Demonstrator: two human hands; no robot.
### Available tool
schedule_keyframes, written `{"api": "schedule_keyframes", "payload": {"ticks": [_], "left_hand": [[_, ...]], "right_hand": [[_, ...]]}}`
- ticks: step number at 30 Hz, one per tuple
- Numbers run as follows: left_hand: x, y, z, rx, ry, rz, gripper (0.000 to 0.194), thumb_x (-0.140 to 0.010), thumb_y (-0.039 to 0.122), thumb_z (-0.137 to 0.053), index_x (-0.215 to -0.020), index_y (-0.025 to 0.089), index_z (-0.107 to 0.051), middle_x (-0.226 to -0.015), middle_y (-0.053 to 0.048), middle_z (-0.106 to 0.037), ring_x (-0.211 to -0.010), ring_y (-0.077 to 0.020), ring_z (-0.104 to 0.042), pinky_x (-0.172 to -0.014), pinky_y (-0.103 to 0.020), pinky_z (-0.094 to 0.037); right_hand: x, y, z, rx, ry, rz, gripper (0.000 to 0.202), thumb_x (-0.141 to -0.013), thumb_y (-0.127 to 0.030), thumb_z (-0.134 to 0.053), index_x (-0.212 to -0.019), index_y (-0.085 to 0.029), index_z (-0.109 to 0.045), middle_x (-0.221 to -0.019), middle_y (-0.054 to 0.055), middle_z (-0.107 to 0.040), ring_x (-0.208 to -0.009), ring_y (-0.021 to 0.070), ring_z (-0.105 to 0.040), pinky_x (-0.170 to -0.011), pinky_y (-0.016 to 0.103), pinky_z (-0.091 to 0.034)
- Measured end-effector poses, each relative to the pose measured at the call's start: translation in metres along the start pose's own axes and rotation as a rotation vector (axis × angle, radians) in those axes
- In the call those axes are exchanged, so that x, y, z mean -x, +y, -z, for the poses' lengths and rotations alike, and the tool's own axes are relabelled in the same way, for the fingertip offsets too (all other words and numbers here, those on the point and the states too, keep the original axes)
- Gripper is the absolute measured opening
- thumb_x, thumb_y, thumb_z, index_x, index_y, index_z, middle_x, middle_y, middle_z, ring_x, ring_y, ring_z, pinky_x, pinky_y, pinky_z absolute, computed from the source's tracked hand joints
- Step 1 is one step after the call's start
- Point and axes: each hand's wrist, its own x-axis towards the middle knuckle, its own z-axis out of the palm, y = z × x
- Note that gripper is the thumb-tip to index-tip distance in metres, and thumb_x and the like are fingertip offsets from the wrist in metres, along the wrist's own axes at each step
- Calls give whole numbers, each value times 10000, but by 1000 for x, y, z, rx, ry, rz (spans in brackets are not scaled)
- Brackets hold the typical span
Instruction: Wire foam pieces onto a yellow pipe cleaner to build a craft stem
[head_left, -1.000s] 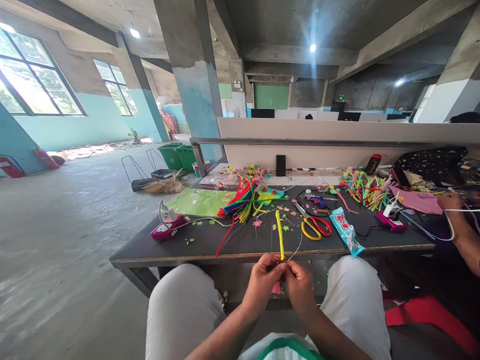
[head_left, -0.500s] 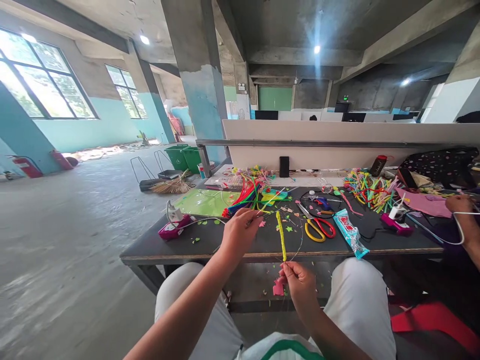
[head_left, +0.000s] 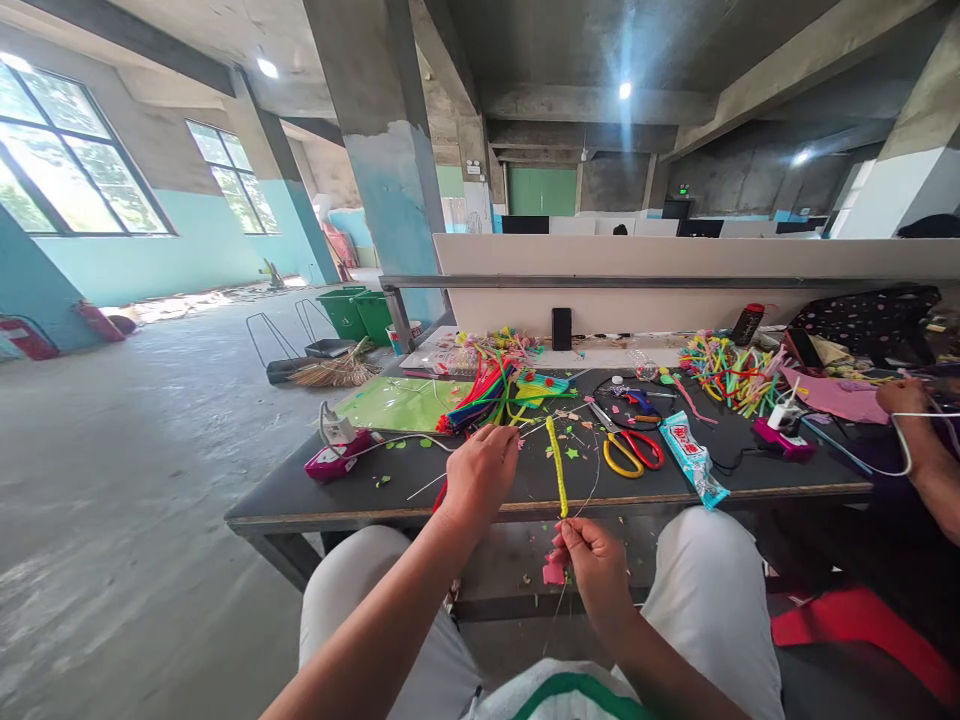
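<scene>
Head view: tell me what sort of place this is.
Probably a small craft workshop in a roughly finished concrete building: pipe cleaners lie bundled on the workbench near scissors, and a half-painted pillar stands behind.

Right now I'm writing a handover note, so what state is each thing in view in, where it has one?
Yellow stem: pinched at its near end by the right hand
Left hand: fingers curled; whatever it grips is unclear
Scissors: lying down, not held
Blue packet: lying down; sealed or opened, can't tell
Phone: standing upright, visible side dark
Black bottle: red cap on
Left-side charger: plugged into purple socket block
Ceiling light: lit
</scene>
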Motion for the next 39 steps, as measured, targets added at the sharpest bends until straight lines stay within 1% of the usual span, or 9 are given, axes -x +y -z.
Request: {"api": "schedule_keyframes", "payload": {"ticks": [3, 6, 12, 15, 19, 24, 28, 34, 39], "left_hand": [[2, -2, -4, 3, 33, -6, 229, -888, 288, -475, -938, 223, -688, -956, -53, -713, -864, -182, -661, -666, -239, -452], [2, -6, -5, 31, 6, -16, 237, -894, 295, -468, -943, 230, -690, -959, -44, -714, -855, -177, -665, -677, -238, -462], [-21, 0, 16, 155, 13, -82, 307, -898, 350, -467, -1145, 276, -634, -1128, -22, -677, -986, -175, -639, -810, -243, -476], [-41, 12, 26, 205, -84, -236, 315, -896, 339, -469, -1160, 291, -634, -1134, -19, -674, -1007, -175, -628, -827, -244, -467], [-67, 19, 27, 273, -323, -417, 292, -872, 332, -505, -1110, 292, -669, -1077, -16, -693, -962, -173, -632, -780, -237, -464], [-84, 13, 23, 426, -535, -440, 303, -829, 346, -564, -1083, 242, -692, -904, -29, -722, -802, -152, -637, -703, -214, -457], [-86, 9, 22, 533, -577, -453, 294, -815, 331, -579, -1058, 224, -706, -858, -29, -722, -751, -138, -632, -692, -211, -458], [-87, 6, 18, 544, -596, -457, 273, -819, 323, -570, -1027, 226, -718, -876, -44, -722, -791, -157, -639, -719, -233, -470], [-89, 8, 27, 510, -600, -459, 271, -828, 310, -562, -1047, 252, -709, -908, -43, -718, -839, -163, -639, -752, -241, -473]], "right_hand": [[1, 2, -2, -28, -4, -22, 365, -803, -498, -563, -781, -153, -679, -677, 54, -657, -550, 183, -664, -521, 283, -546], [2, 3, -3, -47, -4, -35, 356, -800, -491, -568, -768, -154, -676, -673, 48, -651, -543, 178, -660, -511, 277, -542], [2, -3, -4, -46, -14, -58, 371, -803, -502, -556, -769, -150, -667, -670, 42, -644, -544, 166, -654, -520, 264, -541], [4, -6, -4, -39, -31, -50, 376, -797, -510, -564, -763, -149, -664, -663, 39, -641, -543, 162, -650, -516, 256, -539], [5, -6, -3, -66, -53, -52, 383, -783, -524, -584, -739, -152, -660, -659, 38, -638, -529, 160, -642, -500, 256, -535], [6, -6, 0, -120, -68, -83, 416, -760, -556, -598, -755, -146, -668, -651, 37, -632, -507, 151, -628, -478, 252, -526], [9, -8, 1, -138, -105, -97, 405, -764, -542, -601, -758, -141, -662, -649, 27, -621, -502, 141, -621, -483, 249, -518], [11, -8, 1, -179, -171, -69, 367, -803, -505, -580, -760, -146, -649, -636, 12, -615, -496, 119, -608, -489, 225, -494], [10, -11, 0, -198, -149, -86, 392, -775, -533, -601, -754, -144, -652, -625, 12, -613, -491, 125, -610, -483, 232, -504]]}}
